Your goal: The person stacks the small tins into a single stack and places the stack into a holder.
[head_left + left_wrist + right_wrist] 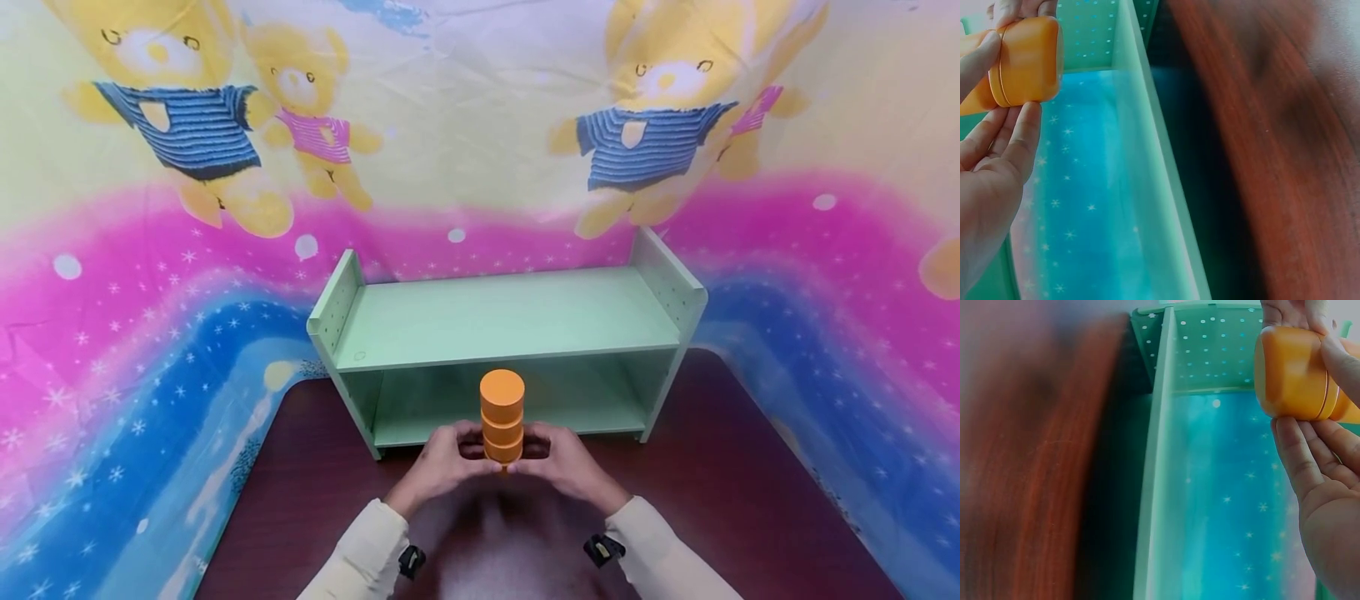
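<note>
An orange cylindrical container (502, 408) with grooved bands and a flat round end stands upright in the head view. It is in front of the shelf, between both hands. My left hand (444, 458) grips its lower part from the left, thumb on the near side and fingers behind. From the right, my right hand (558, 460) holds the same lower part, thumb tips almost meeting. In the left wrist view, fingertips press against the smooth orange container (1030, 61) beside a thin seam. The right wrist view has the right hand's fingers (1300, 450) against the container (1294, 372).
Behind the hands, a pale green two-level shelf (510, 321) with raised perforated side panels stands on a dark reddish-brown table (720, 500). A printed cloth (465, 142) with bears and snowflakes hangs around the table's back and sides.
</note>
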The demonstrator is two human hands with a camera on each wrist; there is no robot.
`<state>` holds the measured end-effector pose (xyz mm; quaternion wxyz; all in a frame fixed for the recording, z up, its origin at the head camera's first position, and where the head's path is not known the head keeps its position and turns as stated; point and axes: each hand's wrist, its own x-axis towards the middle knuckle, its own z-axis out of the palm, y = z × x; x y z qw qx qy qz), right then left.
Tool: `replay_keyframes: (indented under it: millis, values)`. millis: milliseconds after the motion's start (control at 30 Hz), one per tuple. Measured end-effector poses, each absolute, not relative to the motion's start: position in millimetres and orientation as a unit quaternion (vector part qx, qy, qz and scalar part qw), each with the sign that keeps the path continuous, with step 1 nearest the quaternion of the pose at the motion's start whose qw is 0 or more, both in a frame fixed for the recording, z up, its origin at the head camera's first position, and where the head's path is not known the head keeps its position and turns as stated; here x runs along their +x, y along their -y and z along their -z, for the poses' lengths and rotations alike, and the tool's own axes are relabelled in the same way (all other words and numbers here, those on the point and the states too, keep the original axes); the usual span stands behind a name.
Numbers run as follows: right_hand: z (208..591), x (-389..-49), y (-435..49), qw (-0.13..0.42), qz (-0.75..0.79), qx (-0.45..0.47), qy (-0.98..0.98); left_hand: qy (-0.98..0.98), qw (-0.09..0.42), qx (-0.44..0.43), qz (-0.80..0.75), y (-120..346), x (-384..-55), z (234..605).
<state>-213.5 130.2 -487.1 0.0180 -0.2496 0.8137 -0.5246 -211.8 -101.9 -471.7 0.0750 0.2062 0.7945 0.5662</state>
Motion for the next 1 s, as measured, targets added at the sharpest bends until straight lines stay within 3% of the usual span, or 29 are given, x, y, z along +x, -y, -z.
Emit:
replay_keyframes:
  millis: [1000]
  values:
    - [440, -224, -130, 0.009, 0.493, -0.269, -0.827, -0.813, 0.062, 0.216, -0.537, 107, -219, 427]
